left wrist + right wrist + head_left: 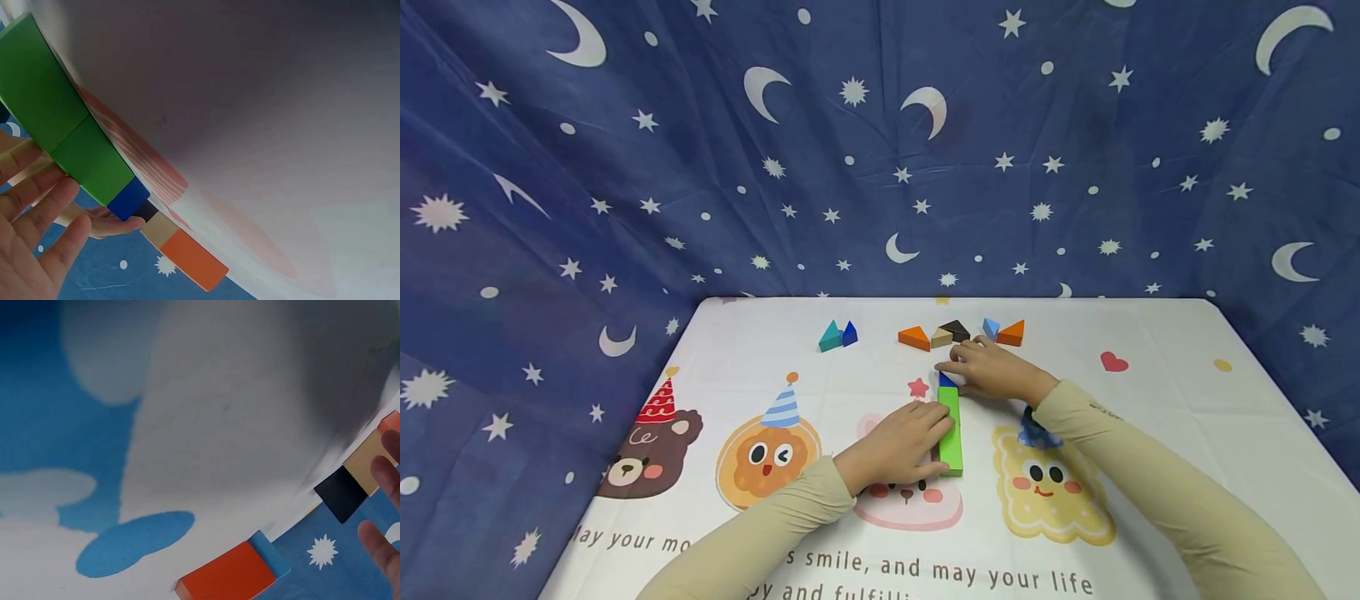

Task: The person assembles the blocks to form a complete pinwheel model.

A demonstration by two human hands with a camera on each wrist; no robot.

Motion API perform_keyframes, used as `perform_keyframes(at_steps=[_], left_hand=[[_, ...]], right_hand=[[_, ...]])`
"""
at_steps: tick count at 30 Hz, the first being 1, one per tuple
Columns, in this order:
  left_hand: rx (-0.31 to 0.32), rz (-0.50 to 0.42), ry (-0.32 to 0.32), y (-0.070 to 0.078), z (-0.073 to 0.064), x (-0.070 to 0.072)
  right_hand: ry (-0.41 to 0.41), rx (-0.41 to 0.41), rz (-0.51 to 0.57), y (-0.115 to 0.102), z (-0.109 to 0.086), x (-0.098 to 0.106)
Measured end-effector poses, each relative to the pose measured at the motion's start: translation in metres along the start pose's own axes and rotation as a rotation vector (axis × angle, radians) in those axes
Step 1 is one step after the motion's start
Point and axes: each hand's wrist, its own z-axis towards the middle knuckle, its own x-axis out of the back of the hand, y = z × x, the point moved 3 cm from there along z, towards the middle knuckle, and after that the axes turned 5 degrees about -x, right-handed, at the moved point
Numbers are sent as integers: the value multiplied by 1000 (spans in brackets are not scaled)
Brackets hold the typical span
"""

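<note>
Two green blocks (951, 450) lie end to end in a row on the white tablecloth. My left hand (901, 446) rests along their left side, its fingers fairly straight and the thumb by the near end. In the left wrist view its fingertips (69, 185) touch the green side. Against the far end sits a blue triangular block (947, 380). My right hand (996, 369) has its index finger at the blue block's tip and its thumb by the right corner. The right wrist view shows its fingers spread, with the blue block out of sight.
Along the back lie a teal block (831, 337) beside a dark blue one (850, 335), an orange triangle (914, 337), a tan block (942, 337), a black block (957, 330), a light blue block (991, 327) and another orange one (1011, 333). A starry curtain (850, 200) hangs behind.
</note>
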Motion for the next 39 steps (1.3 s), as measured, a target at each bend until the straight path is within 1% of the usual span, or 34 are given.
perform_keyframes(at_steps=[9,17,22,24,28,34,39], left_hand=[[7,1,-35,1,0,1],[-5,10,-13,1,1,3],[2,4,-17,1,1,2],[2,1,-15,1,1,2],[-1,-6,-6,0,1,1],[3,-7,-13,0,1,1],[-5,2,-5,1,0,1]], right_hand=[[-6,-2,-3,-1,1,-1],[-11,-3,-3,-1,1,-1],[14,-3,-17,0,0,-2],[34,-21,-16,3,-2,-1],[78,-87,-12,16,-8,3],[133,-178,-46,48,-24,9],[112,-256,-45,73,-37,8]])
